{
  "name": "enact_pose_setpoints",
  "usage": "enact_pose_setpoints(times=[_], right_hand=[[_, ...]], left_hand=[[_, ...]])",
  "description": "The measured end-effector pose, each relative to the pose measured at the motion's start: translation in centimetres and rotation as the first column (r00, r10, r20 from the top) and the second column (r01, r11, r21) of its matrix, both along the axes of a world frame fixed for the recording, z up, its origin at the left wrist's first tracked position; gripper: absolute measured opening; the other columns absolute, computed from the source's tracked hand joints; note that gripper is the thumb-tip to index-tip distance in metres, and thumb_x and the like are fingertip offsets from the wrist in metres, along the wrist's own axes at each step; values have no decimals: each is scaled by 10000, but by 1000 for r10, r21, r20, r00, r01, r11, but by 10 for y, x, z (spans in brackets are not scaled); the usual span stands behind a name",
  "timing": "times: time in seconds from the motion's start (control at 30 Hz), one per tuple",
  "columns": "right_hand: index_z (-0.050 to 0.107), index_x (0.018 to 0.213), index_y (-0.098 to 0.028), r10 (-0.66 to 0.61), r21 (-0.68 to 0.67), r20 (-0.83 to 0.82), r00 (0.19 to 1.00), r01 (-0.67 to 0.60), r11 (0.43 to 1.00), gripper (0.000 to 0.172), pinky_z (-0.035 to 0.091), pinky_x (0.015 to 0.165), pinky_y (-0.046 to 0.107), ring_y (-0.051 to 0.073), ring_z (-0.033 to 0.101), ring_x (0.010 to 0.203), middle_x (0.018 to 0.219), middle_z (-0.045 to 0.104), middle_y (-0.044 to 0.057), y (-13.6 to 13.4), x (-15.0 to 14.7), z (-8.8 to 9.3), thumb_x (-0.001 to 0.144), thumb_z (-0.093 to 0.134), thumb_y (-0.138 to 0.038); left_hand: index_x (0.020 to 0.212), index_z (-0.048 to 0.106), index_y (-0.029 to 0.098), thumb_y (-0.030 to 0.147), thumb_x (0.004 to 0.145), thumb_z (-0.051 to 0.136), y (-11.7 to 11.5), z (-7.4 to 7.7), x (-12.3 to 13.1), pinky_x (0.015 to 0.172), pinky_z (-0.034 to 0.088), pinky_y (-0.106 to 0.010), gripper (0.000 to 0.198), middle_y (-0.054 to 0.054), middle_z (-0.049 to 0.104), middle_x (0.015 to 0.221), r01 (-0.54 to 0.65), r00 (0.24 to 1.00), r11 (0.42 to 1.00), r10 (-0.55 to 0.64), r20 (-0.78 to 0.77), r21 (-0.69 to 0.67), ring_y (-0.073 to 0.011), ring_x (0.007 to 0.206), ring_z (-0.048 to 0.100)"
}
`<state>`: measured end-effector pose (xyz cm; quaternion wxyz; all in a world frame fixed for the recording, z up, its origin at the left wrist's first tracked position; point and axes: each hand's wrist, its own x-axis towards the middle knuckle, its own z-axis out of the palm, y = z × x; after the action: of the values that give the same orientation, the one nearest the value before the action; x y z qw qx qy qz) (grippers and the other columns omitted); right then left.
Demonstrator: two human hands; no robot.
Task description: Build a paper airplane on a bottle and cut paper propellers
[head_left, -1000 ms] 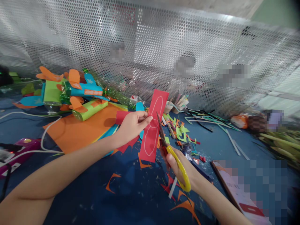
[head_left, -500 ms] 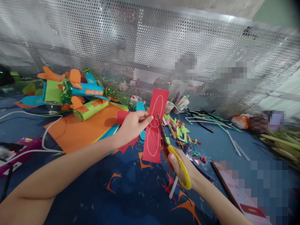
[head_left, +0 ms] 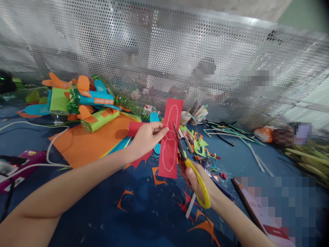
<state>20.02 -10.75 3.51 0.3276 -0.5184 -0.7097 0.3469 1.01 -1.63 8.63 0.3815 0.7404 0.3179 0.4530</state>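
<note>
My left hand (head_left: 146,139) pinches the left edge of a red paper strip (head_left: 171,137) and holds it upright above the blue table (head_left: 144,212). A white propeller-like outline is drawn on the strip. My right hand (head_left: 197,181) grips yellow-handled scissors (head_left: 191,168). Their blades point up and lie against the strip's right edge, near its middle.
Orange paper sheets (head_left: 87,140) and paper-covered bottle airplanes (head_left: 82,99) lie at the left. Paper scraps (head_left: 197,144) litter the table behind and under my hands. A glue gun with a white cord (head_left: 17,166) sits far left. A perforated metal screen (head_left: 180,61) closes the back.
The strip has turned a little more upright and shifted slightly right. The scissors stay at its right edge, with my right hand slightly higher.
</note>
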Motion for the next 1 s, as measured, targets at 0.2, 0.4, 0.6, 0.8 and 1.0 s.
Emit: enact_pose_setpoints(times=[0.2,0.4,0.6,0.8,1.0], right_hand=[[376,728,-201,-25,10,-1,1000,25,1000,451,236,385,215,80,287,458,589,340,-49,0,0,-2,838,306,-632],[356,699,-206,-40,4,33,999,40,999,465,245,380,217,80,282,445,563,332,-53,1,2,-5,839,277,-642],[379,690,-212,-86,86,76,993,80,993,411,307,400,224,104,367,461,537,391,-39,0,3,-4,878,284,-564],[450,724,-208,-22,172,202,979,-14,985,421,408,515,276,154,463,517,515,443,-18,-1,4,7,906,236,-522],[528,822,-198,-21,228,209,978,-28,973,415,469,660,318,195,537,668,701,567,35,-2,1,13,912,253,-495]], left_hand=[[640,436,181,324,850,475,1,-2,1,472,280,-231,258,49,366,542,5,1000,1000,-5,9,-11,-77,483,338],[654,462,178,311,845,489,0,-3,3,472,305,-223,234,45,400,536,15,999,1000,-14,35,-16,-75,483,368],[801,557,147,351,821,531,0,-9,6,610,440,-236,207,-22,599,720,62,995,992,-53,84,-111,-121,678,567],[788,582,145,304,813,546,0,-7,6,641,473,-245,165,-49,652,774,99,991,984,-83,106,-151,-132,710,603],[774,579,134,263,805,559,-4,-3,7,646,464,-243,134,-52,649,780,74,995,987,-65,70,-145,-131,713,603]])
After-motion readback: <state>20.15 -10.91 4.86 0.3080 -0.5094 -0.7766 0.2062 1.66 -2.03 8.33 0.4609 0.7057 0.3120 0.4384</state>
